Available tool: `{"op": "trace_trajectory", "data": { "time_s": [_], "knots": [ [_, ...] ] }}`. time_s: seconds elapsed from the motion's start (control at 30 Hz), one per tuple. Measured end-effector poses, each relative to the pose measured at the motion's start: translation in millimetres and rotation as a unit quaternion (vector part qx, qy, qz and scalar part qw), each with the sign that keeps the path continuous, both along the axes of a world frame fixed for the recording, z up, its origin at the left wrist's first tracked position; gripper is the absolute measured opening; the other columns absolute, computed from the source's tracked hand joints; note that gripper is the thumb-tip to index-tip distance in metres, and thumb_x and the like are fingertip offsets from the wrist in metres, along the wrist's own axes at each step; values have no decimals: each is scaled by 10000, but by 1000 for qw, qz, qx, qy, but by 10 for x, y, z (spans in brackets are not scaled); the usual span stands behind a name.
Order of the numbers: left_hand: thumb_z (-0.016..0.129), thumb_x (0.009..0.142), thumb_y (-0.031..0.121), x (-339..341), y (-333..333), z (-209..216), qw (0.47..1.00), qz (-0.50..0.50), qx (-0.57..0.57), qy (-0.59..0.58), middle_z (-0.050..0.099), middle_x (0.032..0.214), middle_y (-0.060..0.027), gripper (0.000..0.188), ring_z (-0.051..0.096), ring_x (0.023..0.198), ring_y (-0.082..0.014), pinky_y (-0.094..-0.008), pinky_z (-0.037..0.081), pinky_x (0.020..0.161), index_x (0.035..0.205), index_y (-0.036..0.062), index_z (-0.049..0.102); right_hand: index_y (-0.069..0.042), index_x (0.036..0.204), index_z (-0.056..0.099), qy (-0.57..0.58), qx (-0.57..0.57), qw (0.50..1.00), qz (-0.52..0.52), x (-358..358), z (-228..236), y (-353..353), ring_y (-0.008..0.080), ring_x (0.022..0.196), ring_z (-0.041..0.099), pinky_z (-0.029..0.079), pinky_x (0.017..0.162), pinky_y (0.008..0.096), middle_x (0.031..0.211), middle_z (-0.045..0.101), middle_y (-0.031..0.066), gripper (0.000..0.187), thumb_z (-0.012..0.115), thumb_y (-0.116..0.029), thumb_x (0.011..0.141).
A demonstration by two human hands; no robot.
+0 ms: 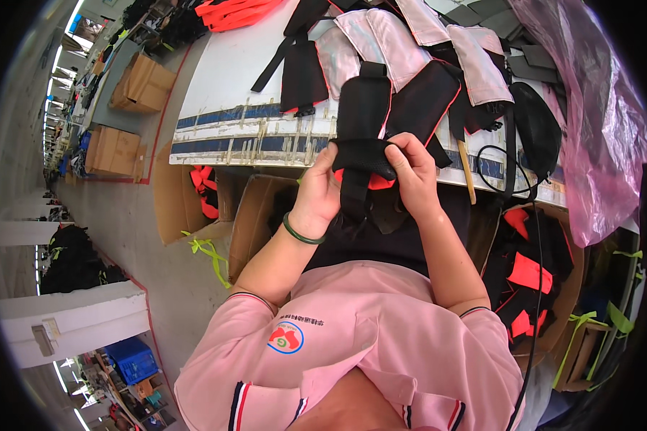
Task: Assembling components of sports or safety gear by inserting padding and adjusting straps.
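with forearms (266,262) angled in toward each other, the left hand (318,191) (a green bangle (300,236) circles its wrist) grips one end of a black pad (361,156) and the right hand (418,174) pinches the other, thumb uppermost, at the table's (226,72) near edge.

Cartons (115,151) and a worktable (226,79) indicate a workshop.
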State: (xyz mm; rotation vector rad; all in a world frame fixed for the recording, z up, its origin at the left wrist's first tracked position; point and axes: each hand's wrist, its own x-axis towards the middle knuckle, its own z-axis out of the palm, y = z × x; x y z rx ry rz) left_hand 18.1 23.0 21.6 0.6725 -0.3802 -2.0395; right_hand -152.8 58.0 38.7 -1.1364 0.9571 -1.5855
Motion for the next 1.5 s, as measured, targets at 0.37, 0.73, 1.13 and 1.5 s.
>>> {"op": "trace_trajectory", "data": {
  "time_s": [0.37, 0.73, 1.13, 1.5],
  "knots": [
    [506, 937, 398, 74, -50, 45, 985, -58, -139, 84, 599, 1201, -133, 507, 567, 1116, -249, -389, 427, 971, 1204, -32, 534, -20, 853, 590, -153, 74, 983, -74, 20, 59, 30, 95, 686, 528, 421, 649, 214, 787, 592, -3, 174, 574, -175, 932],
    [437, 972, 395, 69, -167, 133, 977, -48, -146, 149, 646, 1045, -120, 423, 618, 976, -230, -387, 473, 892, 1037, 7, 591, -58, 837, 543, -403, 156, 895, 110, 104, -42, -85, 128, 788, 546, 437, 776, 273, 822, 581, 14, 220, 489, -231, 963],
    [538, 942, 265, -137, -116, 132, 943, 201, -198, -174, 615, 884, -59, 208, 604, 768, -144, -271, 493, 703, 899, 63, 567, -54, 1251, 436, -300, 253, 899, 194, 456, -115, 217, 195, 944, 615, 541, 710, 336, 1107, 579, 101, 359, 532, -224, 949],
    [475, 981, 326, 56, -350, 249, 884, -159, -297, -323, 609, 1009, -45, 356, 548, 945, -112, -251, 427, 847, 1074, 10, 609, 24, 1154, 451, 232, 89, 966, 72, 368, 11, 251, 195, 649, 635, 497, 596, 324, 725, 633, 95, 324, 587, -38, 867]
  ]
}}
